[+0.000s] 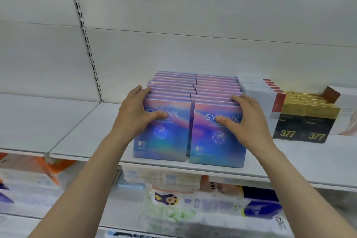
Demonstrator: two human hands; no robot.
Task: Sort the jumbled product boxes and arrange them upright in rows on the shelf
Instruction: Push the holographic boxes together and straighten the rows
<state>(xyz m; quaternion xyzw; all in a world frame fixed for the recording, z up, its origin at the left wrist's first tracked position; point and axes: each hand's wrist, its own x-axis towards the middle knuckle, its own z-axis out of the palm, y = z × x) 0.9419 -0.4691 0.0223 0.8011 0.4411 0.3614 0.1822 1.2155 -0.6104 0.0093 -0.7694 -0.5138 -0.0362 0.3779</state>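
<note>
On the white metal shelf (81, 133), two rows of iridescent blue-pink cardboard boxes (195, 91) stand upright. The left hand (135, 110) clasps the left row's front box (162, 129), the right hand (245, 120) the right row's front box (216, 137), thumbs across both faces. Right of the rows, black-and-gold cartons (305, 120).

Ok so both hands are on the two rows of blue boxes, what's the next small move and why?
Probably squeeze the rows together and push them back level. The left hand grips the left row and the right hand grips the right row, yet a narrow gap shows between the front boxes, and some boxes further back in the left row jut out sideways.
</note>
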